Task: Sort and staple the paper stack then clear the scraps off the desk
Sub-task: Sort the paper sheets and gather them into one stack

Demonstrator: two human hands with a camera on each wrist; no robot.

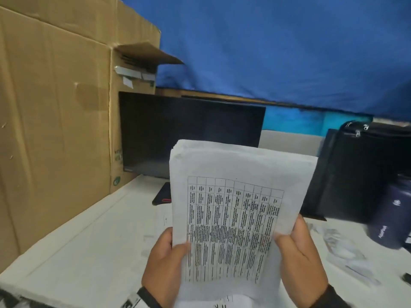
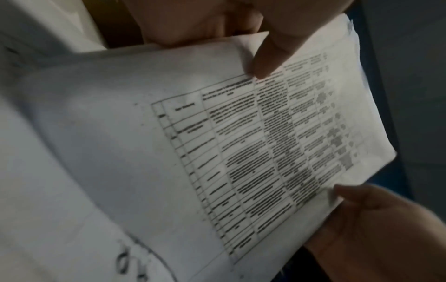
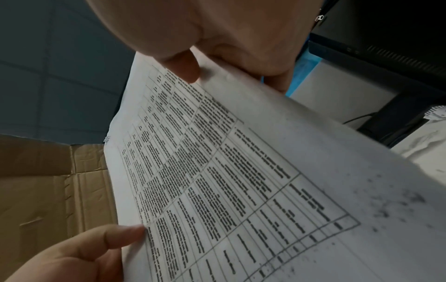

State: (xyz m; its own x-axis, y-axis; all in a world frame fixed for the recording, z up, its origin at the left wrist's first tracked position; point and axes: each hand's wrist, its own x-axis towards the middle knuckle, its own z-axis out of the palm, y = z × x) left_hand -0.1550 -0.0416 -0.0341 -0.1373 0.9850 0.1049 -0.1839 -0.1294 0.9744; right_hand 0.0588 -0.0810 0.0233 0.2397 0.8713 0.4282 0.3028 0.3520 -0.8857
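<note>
head view alone shows monitor (image 1: 191, 132), both hands (image 1: 165, 266) gripping paper stack (image 1: 233, 210)

A white desk (image 1: 77, 247) carries a monitor (image 1: 189, 134), cardboard box (image 1: 55, 107) and paper scraps (image 1: 347, 252).

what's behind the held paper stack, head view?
Behind the paper stack, gripped by the left hand and right hand: a dark monitor, its base partly visible. Loose sheets lie on the desk; the rest is covered.
</note>
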